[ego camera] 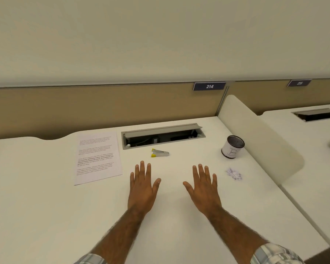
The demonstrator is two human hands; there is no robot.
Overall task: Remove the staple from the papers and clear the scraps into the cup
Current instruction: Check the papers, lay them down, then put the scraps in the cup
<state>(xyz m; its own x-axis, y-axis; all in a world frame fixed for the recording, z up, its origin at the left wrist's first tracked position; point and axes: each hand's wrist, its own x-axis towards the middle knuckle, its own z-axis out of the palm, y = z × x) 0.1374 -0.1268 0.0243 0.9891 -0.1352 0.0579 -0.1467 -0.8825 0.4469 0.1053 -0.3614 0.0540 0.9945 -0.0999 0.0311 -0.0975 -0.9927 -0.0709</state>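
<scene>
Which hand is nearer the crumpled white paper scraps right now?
The right hand: the crumpled white paper scraps lie just to its right, while the left hand is farther off, on the other side.

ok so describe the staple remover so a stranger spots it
Find the open cable tray sunk into the white desk. Just in front of its left half lies the staple remover. It alone is small, grey metal with yellow tips.

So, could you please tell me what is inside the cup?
Only the dark mesh inner wall of the cup shows; its bottom is hidden by the near wall. The scraps lie outside it on the desk.
</scene>
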